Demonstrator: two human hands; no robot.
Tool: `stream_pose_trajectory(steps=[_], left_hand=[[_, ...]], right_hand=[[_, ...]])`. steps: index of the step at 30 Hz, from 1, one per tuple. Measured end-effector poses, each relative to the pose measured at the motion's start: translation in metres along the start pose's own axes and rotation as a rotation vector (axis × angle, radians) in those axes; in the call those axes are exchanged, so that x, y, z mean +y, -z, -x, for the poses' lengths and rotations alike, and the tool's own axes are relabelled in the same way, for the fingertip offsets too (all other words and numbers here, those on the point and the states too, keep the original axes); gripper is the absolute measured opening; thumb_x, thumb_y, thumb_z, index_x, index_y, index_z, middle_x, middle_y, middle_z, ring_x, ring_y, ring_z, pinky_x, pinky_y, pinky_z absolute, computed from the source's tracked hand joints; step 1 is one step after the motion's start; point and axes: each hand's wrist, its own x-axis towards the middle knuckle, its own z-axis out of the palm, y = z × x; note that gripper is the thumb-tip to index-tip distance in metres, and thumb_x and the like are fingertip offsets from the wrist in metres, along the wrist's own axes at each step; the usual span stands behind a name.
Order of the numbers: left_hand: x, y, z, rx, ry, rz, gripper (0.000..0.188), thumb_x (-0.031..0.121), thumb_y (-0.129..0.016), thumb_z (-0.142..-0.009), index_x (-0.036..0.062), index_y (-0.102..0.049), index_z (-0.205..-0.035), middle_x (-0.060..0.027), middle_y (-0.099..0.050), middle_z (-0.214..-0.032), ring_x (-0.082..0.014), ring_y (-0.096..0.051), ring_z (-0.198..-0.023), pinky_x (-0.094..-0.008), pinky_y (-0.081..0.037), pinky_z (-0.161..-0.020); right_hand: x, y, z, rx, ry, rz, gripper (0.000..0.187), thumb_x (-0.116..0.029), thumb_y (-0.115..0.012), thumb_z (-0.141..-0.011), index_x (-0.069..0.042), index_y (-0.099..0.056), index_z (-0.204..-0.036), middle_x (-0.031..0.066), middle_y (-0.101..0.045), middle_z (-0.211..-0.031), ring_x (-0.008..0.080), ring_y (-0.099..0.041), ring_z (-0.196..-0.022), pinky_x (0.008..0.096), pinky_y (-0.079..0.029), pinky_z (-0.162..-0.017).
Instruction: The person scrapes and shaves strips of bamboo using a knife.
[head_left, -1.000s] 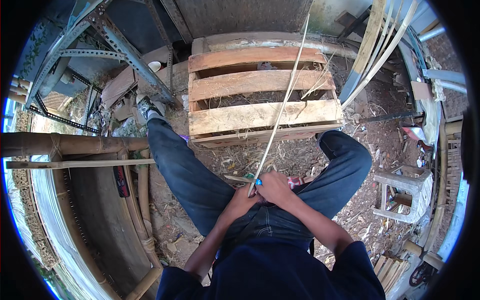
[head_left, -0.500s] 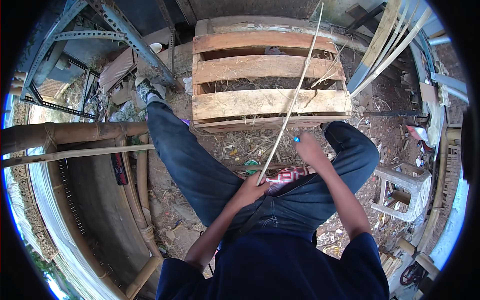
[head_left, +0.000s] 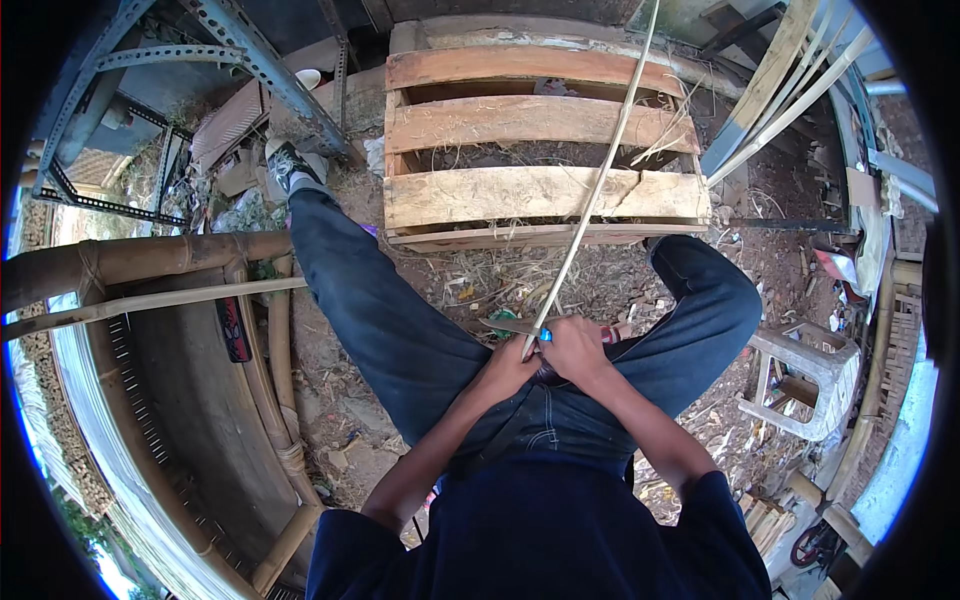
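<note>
A long, pale bamboo strip (head_left: 594, 190) slants up and away from my lap across the wooden slats. Its near end is in my left hand (head_left: 508, 372), whose fingers are closed round it. My right hand (head_left: 577, 350) grips a knife (head_left: 508, 323) with a bit of blue at its handle. The blade points left and lies against or just by the strip, right beside my left fingers; exact contact is hard to make out. A red and white patterned cloth (head_left: 614, 333) shows partly over my thigh, mostly hidden by my right hand.
Ahead stands a slatted wooden pallet (head_left: 540, 190) with loose shavings on it. To the right is a worn whitish stool (head_left: 812, 380). At the left runs a bamboo frame (head_left: 180, 258); behind it rises a perforated metal rack (head_left: 270, 85). Long strips (head_left: 800, 105) lean at the far right.
My right hand has come down and left, bringing the knife to the strip beside my left hand. The strip's far end has tilted slightly to the right.
</note>
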Motion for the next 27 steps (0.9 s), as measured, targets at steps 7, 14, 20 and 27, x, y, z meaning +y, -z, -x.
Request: stream_pose_trajectory(steps=[7, 14, 20, 27], left_hand=[[0.004, 0.004, -0.005, 0.016, 0.044, -0.085, 0.023, 0.011, -0.062, -0.082, -0.0035, -0.05, -0.095, -0.0155, -0.052, -0.073, -0.0256, -0.05, -0.067, -0.0379, -0.042, -0.064], [0.021, -0.007, 0.027, -0.089, 0.022, -0.09, 0.022, 0.011, -0.061, -0.083, -0.0028, -0.049, -0.095, -0.0168, -0.052, -0.076, -0.0324, -0.054, -0.069, -0.04, -0.043, -0.064], [0.02, -0.002, 0.014, -0.132, -0.043, -0.058, 0.023, 0.012, -0.061, -0.085, -0.0045, -0.049, -0.095, -0.0183, -0.054, -0.077, -0.0301, -0.055, -0.07, -0.0382, -0.044, -0.067], [0.04, 0.007, 0.018, -0.133, 0.01, -0.022, 0.025, 0.014, -0.062, -0.085, -0.0047, -0.051, -0.097, -0.0129, -0.052, -0.072, -0.0184, -0.046, -0.065, -0.0343, -0.043, -0.065]], right_hand=[[0.001, -0.002, -0.011, 0.103, 0.073, 0.148, 0.02, -0.022, -0.061, -0.072, -0.003, -0.068, -0.068, 0.0215, -0.063, -0.066, 0.0385, -0.065, -0.063, 0.0475, -0.052, -0.061], [0.099, 0.087, -0.077, 0.516, -0.552, 0.166, 0.029, -0.023, -0.057, -0.081, 0.003, -0.068, -0.075, 0.0265, -0.064, -0.075, 0.0416, -0.065, -0.074, 0.0499, -0.051, -0.068], [0.1, 0.126, -0.075, 0.427, -0.361, 0.203, 0.034, -0.027, -0.058, -0.081, 0.005, -0.066, -0.077, 0.0294, -0.063, -0.077, 0.0446, -0.063, -0.08, 0.0505, -0.05, -0.073], [0.077, 0.039, -0.011, 0.383, -0.227, -0.326, 0.03, -0.017, -0.062, -0.077, 0.009, -0.055, -0.066, 0.0291, -0.053, -0.063, 0.0444, -0.056, -0.063, 0.0483, -0.041, -0.058]])
